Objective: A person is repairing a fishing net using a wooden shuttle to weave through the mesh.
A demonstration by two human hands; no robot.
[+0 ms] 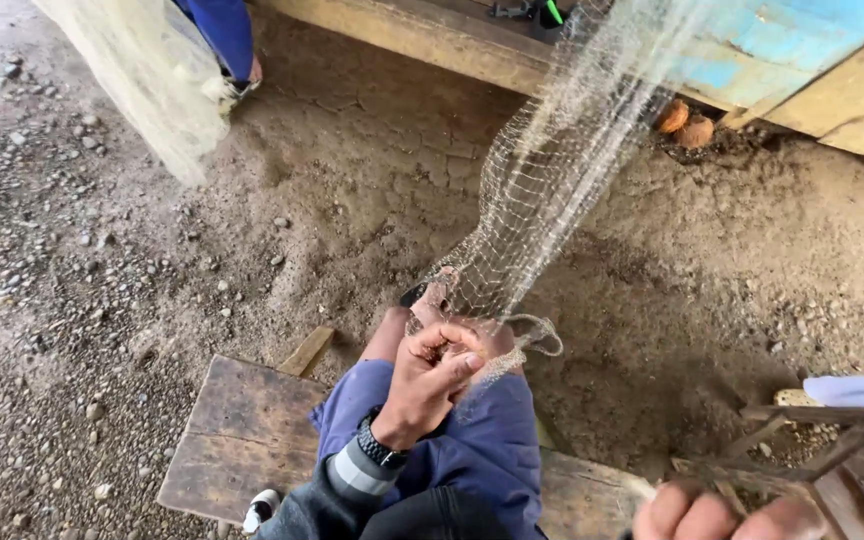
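The pale, fine-meshed fishing net (pixel 542 190), stretched taut from the blue wooden boat (pixel 782 50) down to the knee, is pinched at its gathered lower edge by the left hand (pixel 432 375), while the right hand (pixel 722 515) is closed around a wooden stick (pixel 802 470), most mesh seemingly unworked.

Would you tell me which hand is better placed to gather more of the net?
Probably the left hand: its fingers pinch the net above the knee, while the right hand is apart, by the wooden sticks.
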